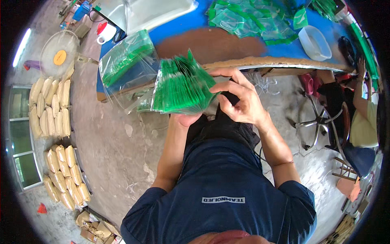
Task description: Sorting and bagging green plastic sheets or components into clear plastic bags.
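A thick stack of small green-and-clear plastic bags [183,87] is fanned out in front of me, below the table's near edge. My left hand [188,119] grips it from underneath; most of its fingers are hidden behind the stack. At the stack's right edge, my right hand [243,97] has its fingers curled, with thumb and fingertips closed on the bags' edges. Just left of the stack, a larger clear plastic bag [142,42] holds more green bags and hangs partly over the table edge.
The blue-and-brown table [191,42] carries a heap of green-edged bags [252,20], a white plastic tub [315,42] and a red-and-white jug [106,32]. A standing fan [59,53] and piled tan packages [50,107] are left. Another person [365,118] sits right, near a wheeled chair base [315,122].
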Action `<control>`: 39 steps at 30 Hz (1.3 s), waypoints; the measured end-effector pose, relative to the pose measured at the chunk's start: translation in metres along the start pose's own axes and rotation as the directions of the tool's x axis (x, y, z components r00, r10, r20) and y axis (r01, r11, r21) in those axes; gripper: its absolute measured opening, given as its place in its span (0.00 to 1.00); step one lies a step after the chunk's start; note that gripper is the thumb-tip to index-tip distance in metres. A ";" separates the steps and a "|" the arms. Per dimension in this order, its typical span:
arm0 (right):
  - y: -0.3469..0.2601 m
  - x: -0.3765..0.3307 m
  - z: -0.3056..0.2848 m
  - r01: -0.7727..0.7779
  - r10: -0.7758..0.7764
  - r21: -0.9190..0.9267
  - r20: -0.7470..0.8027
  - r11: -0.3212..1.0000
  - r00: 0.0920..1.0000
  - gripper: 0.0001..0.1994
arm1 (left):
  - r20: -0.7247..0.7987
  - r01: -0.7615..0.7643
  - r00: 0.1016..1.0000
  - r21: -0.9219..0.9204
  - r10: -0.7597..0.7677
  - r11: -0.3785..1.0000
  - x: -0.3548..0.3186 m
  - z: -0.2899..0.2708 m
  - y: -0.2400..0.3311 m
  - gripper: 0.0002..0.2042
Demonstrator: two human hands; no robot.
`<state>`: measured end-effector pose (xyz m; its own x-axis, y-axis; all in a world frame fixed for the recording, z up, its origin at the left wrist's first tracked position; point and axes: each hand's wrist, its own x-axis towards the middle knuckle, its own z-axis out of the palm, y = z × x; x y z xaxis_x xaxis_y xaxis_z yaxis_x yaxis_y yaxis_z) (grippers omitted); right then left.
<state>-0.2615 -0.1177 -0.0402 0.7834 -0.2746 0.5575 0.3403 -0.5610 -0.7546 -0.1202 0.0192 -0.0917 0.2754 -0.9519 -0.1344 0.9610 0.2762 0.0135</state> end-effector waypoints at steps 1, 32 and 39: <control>0.000 0.000 -0.001 0.022 -0.023 -0.030 -0.013 0.999 1.000 0.09 | 0.026 0.026 0.999 0.000 -0.026 1.000 0.000 0.003 0.000 0.14; 0.002 0.001 0.017 0.079 -0.080 -0.115 -0.004 0.990 0.997 0.17 | 0.117 -0.079 0.991 0.091 0.068 0.993 -0.008 -0.009 0.000 0.22; -0.006 0.003 0.018 0.040 -0.040 -0.065 -0.007 0.997 0.999 0.12 | 0.072 -0.108 0.992 0.093 0.102 0.990 -0.008 -0.007 0.000 0.21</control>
<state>-0.2516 -0.1014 -0.0401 0.7653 -0.2575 0.5899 0.3368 -0.6208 -0.7079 -0.1230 0.0281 -0.0973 0.3729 -0.9259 -0.0608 0.9236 0.3641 0.1202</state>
